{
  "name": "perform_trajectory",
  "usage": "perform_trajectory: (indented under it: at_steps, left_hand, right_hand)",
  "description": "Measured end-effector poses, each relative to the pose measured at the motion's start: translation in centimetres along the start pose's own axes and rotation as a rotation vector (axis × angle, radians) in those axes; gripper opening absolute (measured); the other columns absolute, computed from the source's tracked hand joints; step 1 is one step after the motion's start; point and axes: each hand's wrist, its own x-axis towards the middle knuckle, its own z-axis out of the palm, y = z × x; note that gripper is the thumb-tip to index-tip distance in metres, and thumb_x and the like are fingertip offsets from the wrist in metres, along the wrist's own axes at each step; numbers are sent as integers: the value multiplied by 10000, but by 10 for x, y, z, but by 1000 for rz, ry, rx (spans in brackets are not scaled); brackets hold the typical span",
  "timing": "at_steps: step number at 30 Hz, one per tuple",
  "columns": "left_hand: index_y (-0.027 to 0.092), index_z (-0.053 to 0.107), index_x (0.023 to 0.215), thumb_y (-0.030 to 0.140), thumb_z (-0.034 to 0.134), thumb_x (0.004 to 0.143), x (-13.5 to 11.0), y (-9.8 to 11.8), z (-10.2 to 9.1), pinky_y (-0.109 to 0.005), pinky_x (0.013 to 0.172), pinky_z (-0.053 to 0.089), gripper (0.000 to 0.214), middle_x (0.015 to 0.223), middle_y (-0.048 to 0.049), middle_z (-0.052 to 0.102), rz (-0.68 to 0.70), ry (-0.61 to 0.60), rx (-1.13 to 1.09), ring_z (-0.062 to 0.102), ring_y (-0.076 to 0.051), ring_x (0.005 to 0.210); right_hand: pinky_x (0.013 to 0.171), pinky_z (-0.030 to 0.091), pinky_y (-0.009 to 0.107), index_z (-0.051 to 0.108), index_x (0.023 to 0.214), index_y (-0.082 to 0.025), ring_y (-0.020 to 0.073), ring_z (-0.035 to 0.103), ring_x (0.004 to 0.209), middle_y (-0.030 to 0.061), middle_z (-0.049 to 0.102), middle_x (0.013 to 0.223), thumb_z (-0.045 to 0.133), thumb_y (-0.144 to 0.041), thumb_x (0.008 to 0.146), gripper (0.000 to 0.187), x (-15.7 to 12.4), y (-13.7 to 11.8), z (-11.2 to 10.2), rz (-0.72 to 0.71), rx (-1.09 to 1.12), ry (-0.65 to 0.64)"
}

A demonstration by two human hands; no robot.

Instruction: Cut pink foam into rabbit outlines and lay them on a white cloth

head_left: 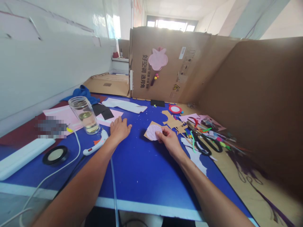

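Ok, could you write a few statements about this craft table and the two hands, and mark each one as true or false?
1. The right hand pinches the pink paper disc. True.
2. The left hand grips the glue gun. False: it lies open and flat on the blue table, and the glue gun lies beside the wrist.
3. The glass jar lies on its side. False: it stands upright with some liquid in it.
4. The scissors lie to the right of the right hand. True.
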Motion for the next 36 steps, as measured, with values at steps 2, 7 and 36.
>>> perform_trajectory:
  at_steps: [2,7,36]
  left_hand:
    - [130,656,1417,430,476,1065,1,-1,2,-585,1202,374,497,1516,-266,615,1,-32,-7,495,-421,1490]
    - [134,646,1453,355,554,1032,-2,11,4,-506,1236,373,484,1537,-227,636,144,-95,-240,500,-387,1520]
    - [138,719,1074,75,714,893,-35,79,-7,-202,607,577,193,793,-68,791,-84,-488,-1382,752,-139,652]
  right_hand:
    - [569,376,304,628,764,-238,156,489,578,-22,580,643,786,-552,801,354,0,-1,0,-8,10,-1]
    - [575,385,305,633,760,-236,157,490,579,-23,577,637,789,-549,808,353,0,-3,-2,-20,12,2]
    - [552,390,291,636,830,-218,148,498,567,-18,602,645,716,-483,840,277,7,13,-8,-91,-110,42]
